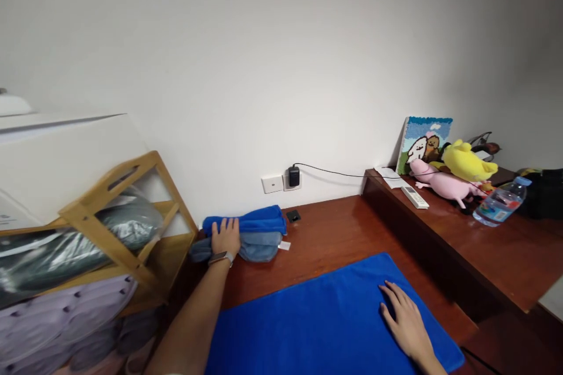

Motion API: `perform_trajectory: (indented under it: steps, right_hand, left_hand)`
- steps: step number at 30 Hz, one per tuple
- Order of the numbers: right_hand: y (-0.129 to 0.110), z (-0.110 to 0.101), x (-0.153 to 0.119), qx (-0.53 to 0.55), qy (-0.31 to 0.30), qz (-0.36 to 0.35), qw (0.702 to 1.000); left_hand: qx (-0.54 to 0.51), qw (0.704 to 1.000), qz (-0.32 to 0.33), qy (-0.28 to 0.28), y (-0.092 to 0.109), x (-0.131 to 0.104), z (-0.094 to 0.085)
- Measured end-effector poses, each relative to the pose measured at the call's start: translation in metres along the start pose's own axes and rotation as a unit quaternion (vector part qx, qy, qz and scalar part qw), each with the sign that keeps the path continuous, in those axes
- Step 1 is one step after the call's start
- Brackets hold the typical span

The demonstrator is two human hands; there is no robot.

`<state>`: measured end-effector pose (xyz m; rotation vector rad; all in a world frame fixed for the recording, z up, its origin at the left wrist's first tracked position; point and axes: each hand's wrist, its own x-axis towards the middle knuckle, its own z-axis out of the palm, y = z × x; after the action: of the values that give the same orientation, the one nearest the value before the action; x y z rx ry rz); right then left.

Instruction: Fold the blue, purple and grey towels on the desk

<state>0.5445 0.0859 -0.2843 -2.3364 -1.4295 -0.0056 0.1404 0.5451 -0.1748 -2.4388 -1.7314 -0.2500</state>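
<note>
Near the wall, my left hand [226, 237] reaches onto a bundled blue cloth [259, 221] and a grey-blue cloth [260, 246] with a white tag lying in front of it. Its fingers are slightly apart and rest on top of the bundle; whether they grip any fabric cannot be seen. A large blue cloth [316, 322] is spread flat on the brown tabletop [325, 234]. On its right part lies my right hand [403, 317], palm down, fingers spread, with nothing in it.
A wooden shelf [165, 208] with bagged items stands at left. A charger [294, 176] is plugged into the wall, its cable running right. The raised shelf [475, 246] holds a remote [414, 197], a bottle [501, 205], a pink plush [444, 183], a yellow plush [468, 162] and a picture [424, 143].
</note>
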Motion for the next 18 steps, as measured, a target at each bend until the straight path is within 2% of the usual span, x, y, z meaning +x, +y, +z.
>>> perform_trajectory:
  steps: [2,4,8,10,12,14,18]
  right_hand:
    - [0.0,-0.001,0.0,-0.006,0.005,-0.002,1.0]
    - [0.001,-0.001,-0.001,-0.011,0.012,-0.005,1.0]
    - [0.001,0.0,-0.001,-0.006,0.01,-0.004,1.0]
    - [-0.001,-0.001,-0.001,0.0,0.003,-0.001,1.0]
    - [-0.002,-0.002,-0.001,0.004,-0.001,0.003,1.0]
    - [-0.004,-0.005,-0.001,0.004,-0.002,0.006,1.0]
    - [-0.009,-0.009,0.001,-0.002,-0.011,0.011,1.0]
  left_hand:
    - [0.007,0.999,-0.032,0.029,-0.001,-0.001,-0.002]
    - [0.012,0.998,-0.033,0.05,0.0,-0.015,-0.002]
    - [0.006,0.995,0.019,0.095,0.008,-0.081,0.005]
    - [-0.026,0.997,0.019,0.063,0.015,-0.114,0.013]
    - [-0.061,0.997,0.049,0.009,0.021,-0.132,0.021]
    - [-0.079,0.993,0.082,-0.018,0.028,-0.128,0.026]
    - [-0.08,0.994,0.078,-0.016,0.043,-0.084,0.025]
